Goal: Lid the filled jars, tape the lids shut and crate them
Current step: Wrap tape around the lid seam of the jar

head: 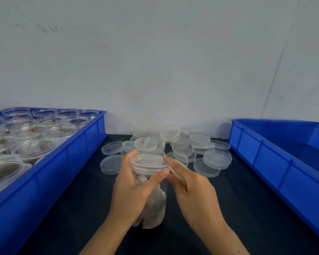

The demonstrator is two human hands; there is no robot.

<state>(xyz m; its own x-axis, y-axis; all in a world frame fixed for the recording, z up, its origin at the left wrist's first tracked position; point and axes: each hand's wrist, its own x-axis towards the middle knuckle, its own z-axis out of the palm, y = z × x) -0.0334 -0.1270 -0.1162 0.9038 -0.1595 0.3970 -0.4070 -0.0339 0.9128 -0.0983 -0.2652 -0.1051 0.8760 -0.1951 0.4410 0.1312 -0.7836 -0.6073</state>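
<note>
A clear plastic jar (155, 208) filled with white material stands on the dark table in front of me. A clear lid (148, 162) sits on its mouth. My left hand (134, 186) grips the jar just under the lid, thumb across the front. My right hand (190, 183) is at the lid's right edge; its fingertips touch the rim and it holds a pale strip of tape (175, 172) against the lid. A heap of loose clear lids (180, 146) lies behind the jar.
A blue crate (77, 153) at the left holds several open filled jars (33, 148). Another blue crate (276, 155) at the right shows nothing inside it. A grey wall rises behind the table.
</note>
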